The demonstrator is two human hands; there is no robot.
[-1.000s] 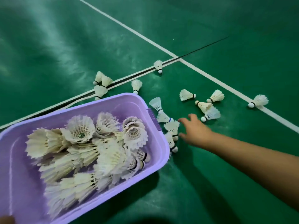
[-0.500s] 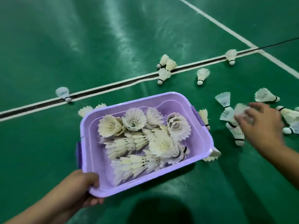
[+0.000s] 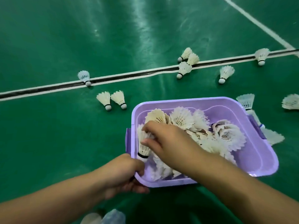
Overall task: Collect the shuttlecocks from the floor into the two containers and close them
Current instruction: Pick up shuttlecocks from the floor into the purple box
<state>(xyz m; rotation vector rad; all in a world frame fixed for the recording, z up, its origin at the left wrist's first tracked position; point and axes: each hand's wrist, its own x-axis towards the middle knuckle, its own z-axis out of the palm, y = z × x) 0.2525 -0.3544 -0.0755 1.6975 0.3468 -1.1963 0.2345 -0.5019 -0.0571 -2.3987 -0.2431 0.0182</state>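
We see our right hand point(image 3: 169, 143), which half a second ago was out at 3 o'clock gathering shuttlecocks off the floor, now over the purple container point(image 3: 262, 165), its fingers pinched on a shuttlecock point(image 3: 143, 143) held cork-down at the bin's left wall. That delivery adds to the pile point(image 3: 210, 135) already filling the bin; it is not yet released. Our left hand point(image 3: 123, 173) is clamped on the bin's near-left corner, steadying it. The bin is smooth, glossy plastic, rectangular with rounded corners and darker side handles. The shuttlecocks are cones of cream feathers, frayed at the tips, with rounded white cork bases ringed in black. More lie scattered on the shiny green court floor point(image 3: 64, 38) from 10 to 3 o'clock, a pair point(image 3: 111, 100) nearest, so collecting looks far from finished.
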